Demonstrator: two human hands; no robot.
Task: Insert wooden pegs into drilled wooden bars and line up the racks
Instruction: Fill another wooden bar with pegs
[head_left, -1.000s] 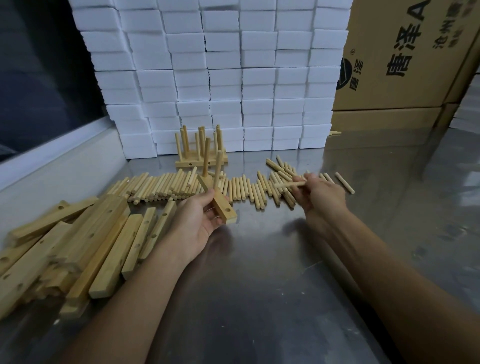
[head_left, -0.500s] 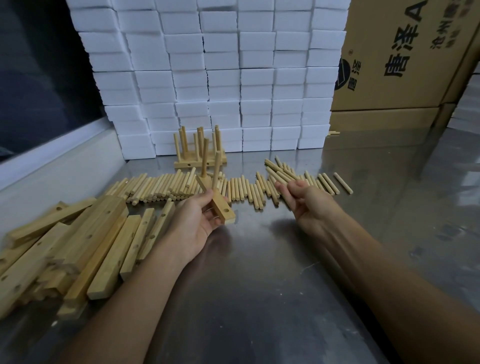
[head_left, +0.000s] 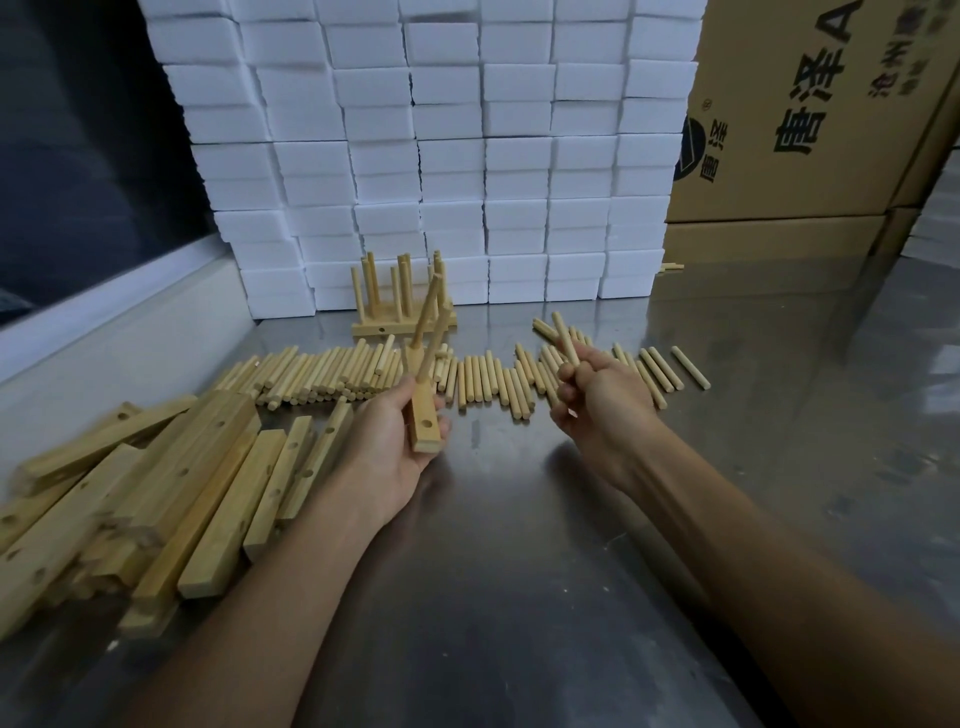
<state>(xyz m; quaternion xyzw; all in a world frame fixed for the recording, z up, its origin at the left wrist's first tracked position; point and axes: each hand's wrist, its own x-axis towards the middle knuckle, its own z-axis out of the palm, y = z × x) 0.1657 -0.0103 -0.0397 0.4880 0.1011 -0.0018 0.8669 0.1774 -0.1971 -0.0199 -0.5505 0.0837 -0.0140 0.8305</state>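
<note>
Two pegs already stand in the drilled bar (head_left: 423, 415) gripped in the left hand (head_left: 395, 447), its empty near hole turned up, apparently for the next. The right hand (head_left: 597, 395) pinches a fresh peg (head_left: 566, 338) above the loose row (head_left: 363, 374); finished racks (head_left: 402, 306) wait behind.

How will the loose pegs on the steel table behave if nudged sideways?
The pegs are round and lie on a smooth steel table, so they will probably roll. They look stiff and light. Packed side by side, one nudged peg would likely push its neighbours.

Right hand (head_left: 597, 400) lifted peg (head_left: 565, 338) off pile.
</note>
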